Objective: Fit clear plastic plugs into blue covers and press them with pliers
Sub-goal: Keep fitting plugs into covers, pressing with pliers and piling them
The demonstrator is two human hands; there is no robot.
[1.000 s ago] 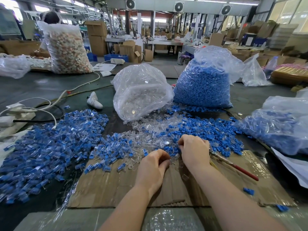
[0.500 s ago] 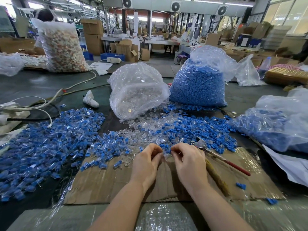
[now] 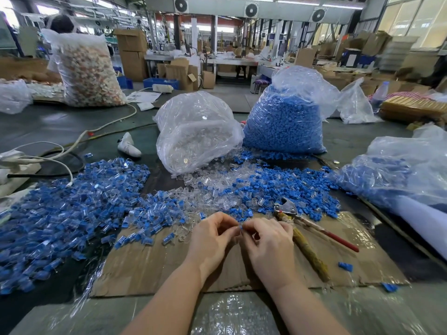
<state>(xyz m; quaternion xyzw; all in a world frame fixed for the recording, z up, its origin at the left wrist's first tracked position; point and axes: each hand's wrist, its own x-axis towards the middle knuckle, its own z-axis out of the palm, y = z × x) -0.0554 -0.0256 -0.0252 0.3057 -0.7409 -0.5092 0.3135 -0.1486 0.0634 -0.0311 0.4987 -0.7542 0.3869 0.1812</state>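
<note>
My left hand (image 3: 212, 240) and my right hand (image 3: 268, 245) meet fingertip to fingertip over the cardboard sheet (image 3: 169, 269). Between them they pinch a small blue cover (image 3: 240, 228); any clear plug there is hidden by the fingers. Pliers (image 3: 304, 228) with one red handle and one wrapped handle lie on the cardboard just right of my right hand. Loose clear plugs (image 3: 217, 187) and loose blue covers (image 3: 285, 187) are heaped just beyond my hands. A wide heap of joined blue-and-clear pieces (image 3: 67, 209) spreads to the left.
A clear bag of plugs (image 3: 196, 134) and a bag of blue covers (image 3: 285, 119) stand behind the heaps. Another bag of blue parts (image 3: 399, 175) lies at the right. Cables and a power strip (image 3: 14, 163) sit far left. A person works behind a large bag (image 3: 84, 68).
Both hands have drawn back from the heap toward me and come together over the cardboard, now pinching a blue cover. The pliers, earlier hidden by my right hand, lie uncovered.
</note>
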